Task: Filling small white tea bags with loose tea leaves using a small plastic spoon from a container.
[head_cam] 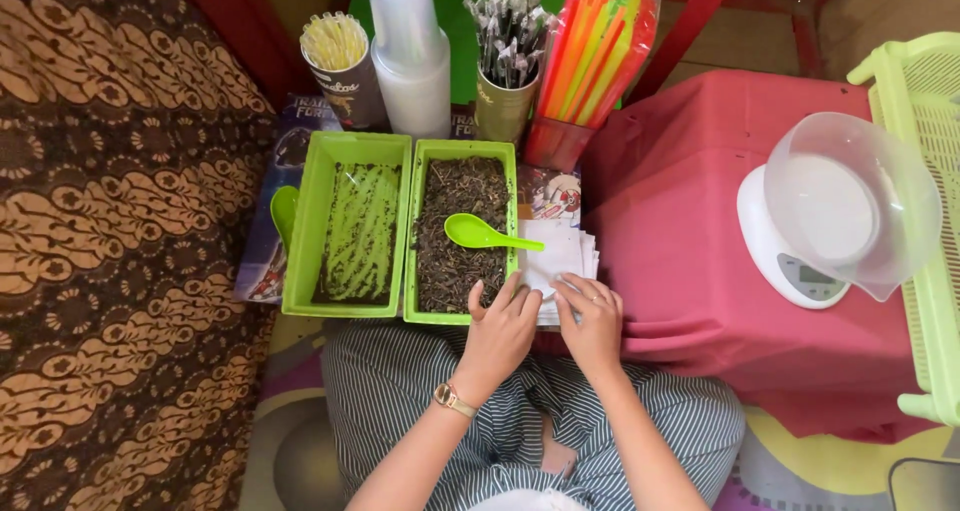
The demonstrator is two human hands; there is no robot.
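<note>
White paper stack (566,254): a small pile of white sheets or sachets on the near left edge of the red cloth, just right of the tea tray; both hands meet at its front edge.
Left hand (500,329): fingers loosely curled, resting at the tray's near right corner and the stack's left edge; a watch sits on the wrist. I cannot tell whether it pinches a sheet.
Right hand (592,321): fingers bent down onto the stack's near right corner, touching the paper; whether it grips anything is hidden under the fingers.
Tea tray (412,271): a green rectangular tray filled with dark dried leaves, with a green spoon (478,234) lying across it, handle pointing right.
Second tray (300,251): the same green kind, just left of the first and touching it, holding only a thin scatter of leaves.
Scale (790,261): white kitchen scale on the red cloth (680,191), well right of the hands, with a clear bowl (850,206) tilted on it.
Behind the trays: a stack of clear cups (408,51), a cup of pale straws (335,56), a cup of wrapped dark straws (508,56) and a bundle of coloured ones (595,46).
Far right: a pale green basket (925,101).
</note>
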